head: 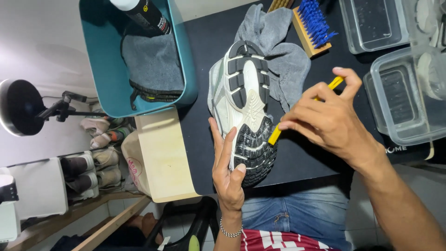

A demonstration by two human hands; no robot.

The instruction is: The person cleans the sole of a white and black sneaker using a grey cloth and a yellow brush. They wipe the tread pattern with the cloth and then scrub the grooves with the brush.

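Head view: I see my left hand curled around the shoe, sole up on the black mat. My right hand pinches a yellow brush touching the heel.

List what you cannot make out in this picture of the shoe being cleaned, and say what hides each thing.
Head view only:
- Shoe upper: turned away, sole faces the camera.
- Yellow tool middle: covered by the right hand.
- Bottle top: cut off by the upper edge.
- Tubs contents: blurred behind clear plastic.
- Left hand palm: pressed against the sole.
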